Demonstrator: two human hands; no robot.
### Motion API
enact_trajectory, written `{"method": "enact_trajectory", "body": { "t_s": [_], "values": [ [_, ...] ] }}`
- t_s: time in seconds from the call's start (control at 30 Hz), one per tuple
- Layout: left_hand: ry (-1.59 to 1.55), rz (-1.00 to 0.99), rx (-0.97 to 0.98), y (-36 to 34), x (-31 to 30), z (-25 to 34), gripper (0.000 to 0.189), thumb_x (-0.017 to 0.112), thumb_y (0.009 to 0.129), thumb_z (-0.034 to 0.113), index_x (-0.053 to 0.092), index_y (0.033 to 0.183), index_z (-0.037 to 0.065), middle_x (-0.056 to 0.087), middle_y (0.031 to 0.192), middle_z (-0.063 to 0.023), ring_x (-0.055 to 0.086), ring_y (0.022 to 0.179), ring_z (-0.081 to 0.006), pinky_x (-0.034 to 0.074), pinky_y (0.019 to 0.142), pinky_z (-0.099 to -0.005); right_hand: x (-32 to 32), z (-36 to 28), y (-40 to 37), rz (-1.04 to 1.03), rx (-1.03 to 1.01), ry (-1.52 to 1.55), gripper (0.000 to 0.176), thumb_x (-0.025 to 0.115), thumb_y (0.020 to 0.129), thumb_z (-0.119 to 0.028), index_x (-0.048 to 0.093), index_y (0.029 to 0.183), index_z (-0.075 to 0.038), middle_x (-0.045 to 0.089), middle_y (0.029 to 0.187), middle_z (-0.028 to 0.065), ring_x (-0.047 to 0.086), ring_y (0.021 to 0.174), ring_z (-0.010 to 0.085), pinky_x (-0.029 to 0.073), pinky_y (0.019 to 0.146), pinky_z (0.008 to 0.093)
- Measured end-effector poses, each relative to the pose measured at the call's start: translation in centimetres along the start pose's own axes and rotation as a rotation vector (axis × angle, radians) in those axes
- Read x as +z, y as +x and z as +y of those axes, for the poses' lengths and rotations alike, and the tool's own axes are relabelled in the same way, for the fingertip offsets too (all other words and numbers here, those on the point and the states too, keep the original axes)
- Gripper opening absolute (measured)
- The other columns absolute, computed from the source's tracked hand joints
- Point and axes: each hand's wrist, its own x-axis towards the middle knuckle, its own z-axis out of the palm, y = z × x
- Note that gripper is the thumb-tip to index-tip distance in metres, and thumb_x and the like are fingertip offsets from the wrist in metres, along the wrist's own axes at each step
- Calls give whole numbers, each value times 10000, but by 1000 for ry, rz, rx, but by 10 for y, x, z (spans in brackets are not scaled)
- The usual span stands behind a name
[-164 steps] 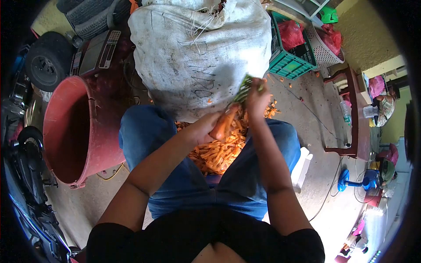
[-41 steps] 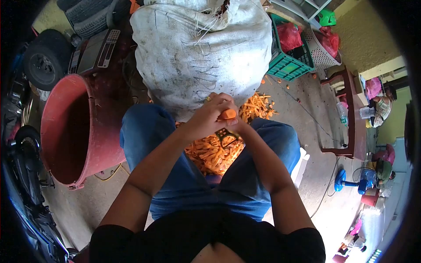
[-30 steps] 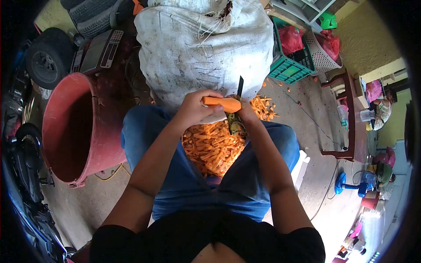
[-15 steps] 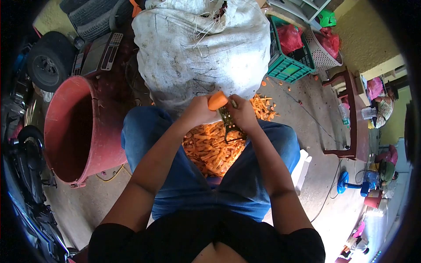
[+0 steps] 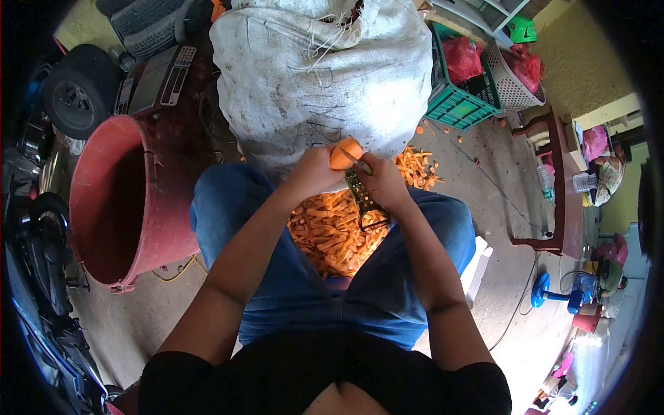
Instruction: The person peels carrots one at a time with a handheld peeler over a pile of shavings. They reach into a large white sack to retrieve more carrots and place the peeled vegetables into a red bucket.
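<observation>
My left hand (image 5: 317, 170) is wrapped around a thick orange carrot (image 5: 346, 152), held up in front of the white sack. Closed beside it, my right hand (image 5: 384, 183) grips a small knife (image 5: 351, 155) whose blade lies against the carrot. From the same hand a dark peeler (image 5: 365, 198) with a perforated handle hangs downward, its frame end lowest. Beneath both hands, between my knees, lies a heap of carrot peelings (image 5: 335, 235). The container under the peelings is mostly hidden.
A bulging white sack (image 5: 318, 76) stands just ahead. A large red tub (image 5: 107, 200) is at my left. More peelings (image 5: 415, 168) lie on the floor by my right knee. Beyond are a green crate (image 5: 460, 107), a white basket (image 5: 515, 93) and a blue fan (image 5: 543, 290).
The knife blade now shows against the carrot's upper part. My right hand has turned slightly and the peeler hangs a little lower to the right. The left hand keeps its hold.
</observation>
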Motion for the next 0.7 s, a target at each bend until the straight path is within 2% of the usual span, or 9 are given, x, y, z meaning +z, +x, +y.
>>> {"method": "enact_trajectory", "body": {
  "t_s": [0.1, 0.23, 0.33, 0.47, 0.53, 0.63, 0.67, 0.7],
  "values": [
    [-35, -23, 22, 2, 1, -2, 349, 594, 616, 118, 514, 927, -17, 572, 732, -155, 571, 681, -246, 427, 606, -314, -1, 1, 2, -48, 36, -27, 199, 519, 713, -192, 508, 791, -10, 527, 664, 225, 513, 675, 380, 408, 603, 419],
    [-156, -35, 78, 1, 5, -5, 333, 591, 615, 104, 512, 915, -18, 568, 696, -121, 558, 637, -185, 421, 597, -295, 3, 12, 7, -17, -23, 31, 182, 512, 706, -173, 500, 782, -9, 522, 652, 228, 509, 664, 385, 403, 590, 428],
    [-129, -55, 62, -1, 3, 0, 324, 585, 613, 91, 509, 908, -20, 562, 681, -106, 544, 619, -164, 418, 592, -293, 8, 15, 9, 40, -35, 16, 162, 510, 681, -150, 487, 750, -5, 518, 635, 227, 507, 650, 387, 401, 577, 440],
    [-123, -47, 44, -3, 3, 1, 317, 579, 613, 84, 509, 902, -23, 561, 679, -109, 547, 620, -173, 417, 591, -296, 9, 10, 8, 114, -26, -106, 138, 508, 637, -118, 472, 715, -9, 518, 612, 217, 511, 626, 385, 402, 567, 450],
    [-16, 49, 115, -5, 0, 7, 318, 568, 616, 95, 524, 915, -5, 570, 728, -152, 567, 664, -232, 422, 603, -291, 14, 16, 9, 134, -47, -105, 142, 508, 633, -116, 474, 721, -10, 521, 612, 215, 513, 620, 383, 405, 567, 450],
    [144, 139, 132, -8, 2, 6, 313, 572, 613, 101, 522, 903, -4, 566, 742, -165, 567, 688, -247, 423, 607, -299, 11, 13, 6, 135, -43, -103, 144, 506, 630, -114, 480, 726, -10, 523, 614, 213, 516, 614, 380, 410, 570, 448],
    [144, 138, 133, -8, 2, 3, 313, 572, 613, 101, 522, 903, -4, 566, 742, -165, 567, 688, -247, 423, 607, -299, 10, 11, 5, 115, -22, -99, 143, 504, 631, -114, 484, 726, -9, 524, 615, 214, 517, 613, 380, 412, 572, 446],
    [-25, -3, 58, -9, 2, 0, 316, 578, 610, 106, 519, 901, -3, 565, 745, -164, 564, 696, -258, 424, 612, -304, 11, 12, 5, 115, -22, -100, 143, 504, 631, -114, 484, 726, -9, 524, 615, 214, 517, 613, 380, 412, 572, 446]
  ]
}}
